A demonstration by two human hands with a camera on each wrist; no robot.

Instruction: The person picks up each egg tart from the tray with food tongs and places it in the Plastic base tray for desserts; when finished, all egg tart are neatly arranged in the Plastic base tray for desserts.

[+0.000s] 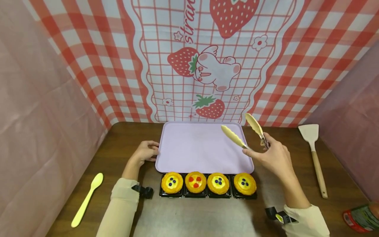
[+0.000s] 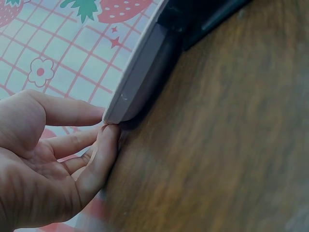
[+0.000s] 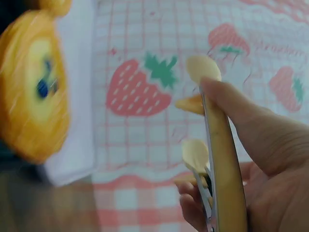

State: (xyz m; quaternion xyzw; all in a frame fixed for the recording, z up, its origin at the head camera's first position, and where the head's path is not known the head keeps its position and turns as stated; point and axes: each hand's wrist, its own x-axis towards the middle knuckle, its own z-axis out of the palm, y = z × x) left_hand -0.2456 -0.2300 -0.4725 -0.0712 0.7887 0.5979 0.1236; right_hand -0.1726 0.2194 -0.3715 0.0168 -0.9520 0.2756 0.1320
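A pale purple tray (image 1: 195, 144) lies against the patterned cloth at the back. My left hand (image 1: 145, 152) pinches its left rim between thumb and fingers, as the left wrist view shows up close. In my right hand (image 1: 275, 158) are cream-tipped tongs (image 1: 234, 135), their arms spread apart over the tray's right side with nothing between them. In front of the tray, several egg tarts sit in a row on black plastic holders: a tart with red pieces (image 1: 195, 182) and others topped with blue berries, such as the rightmost tart (image 1: 244, 184), also large in the right wrist view.
A pale yellow spoon (image 1: 87, 200) lies on the left of the wooden table. On the right are a spatula (image 1: 314, 158) with a wooden handle and a can (image 1: 360, 219) near the corner. Cloth walls enclose the back and sides.
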